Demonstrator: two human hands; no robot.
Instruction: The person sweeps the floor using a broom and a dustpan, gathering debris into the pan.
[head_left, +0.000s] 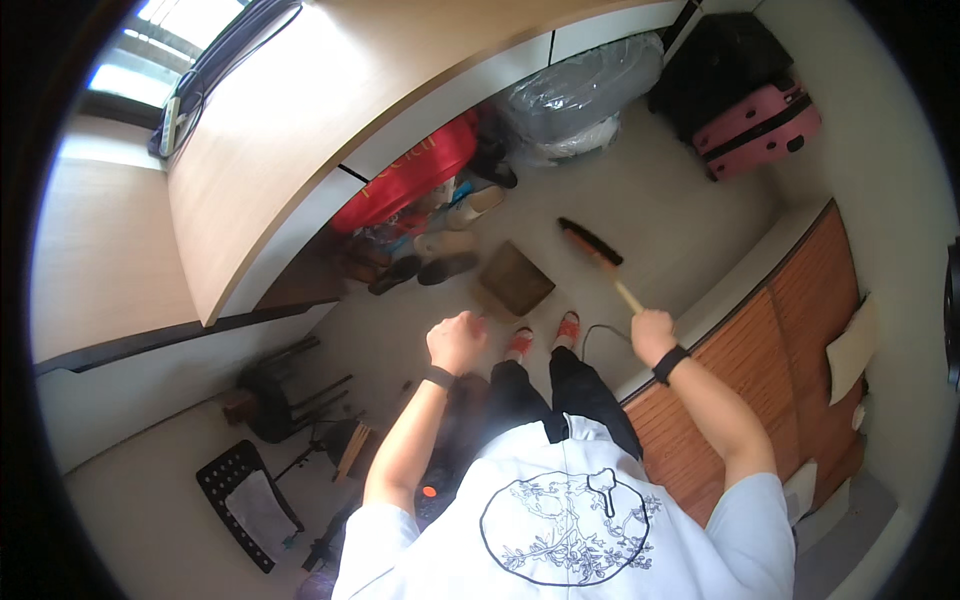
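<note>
My right hand (654, 335) is closed around the pale handle of a broom (594, 246). The broom head, orange with dark bristles, is low over the floor ahead. My left hand (456, 343) is curled into a fist just behind a brown dustpan (517, 279). It seems to grip the dustpan's handle, most of which is hidden by the hand. The pan is slightly blurred and lies between the broom and a cluster of shoes (448, 268). A dark band circles each wrist. My feet, in red sandals (568, 328), stand just behind the pan.
A long wooden desk (300, 142) arches over the shoes, a red bag (420, 172) and a plastic-wrapped bundle (585, 97). Black and pink suitcases (757, 139) stand far right. A low wooden platform (750, 360) borders my right; a black music stand (247, 502) is left. A thin cable (600, 327) crosses the floor.
</note>
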